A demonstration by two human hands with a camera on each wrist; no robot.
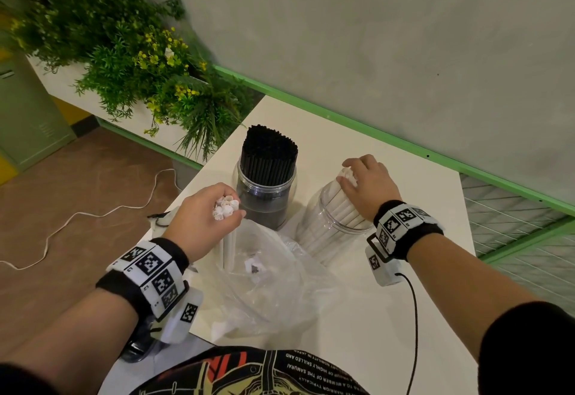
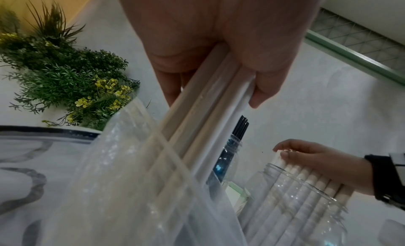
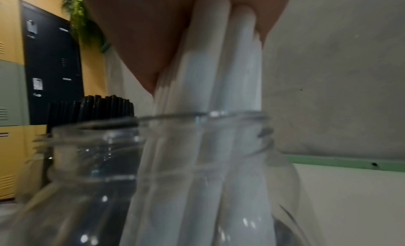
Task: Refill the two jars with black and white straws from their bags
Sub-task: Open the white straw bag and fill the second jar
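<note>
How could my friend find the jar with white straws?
Find the white table beside the grey wall. Two clear jars stand on it; the right jar, under the right hand, holds thick white straws, while the left jar is packed with thin black straws.

Grey wall [image 1: 373, 21], green rail [image 1: 342, 121], white table [image 1: 389, 301], brown floor [image 1: 77, 177], leafy planter [image 1: 124, 52]
</note>
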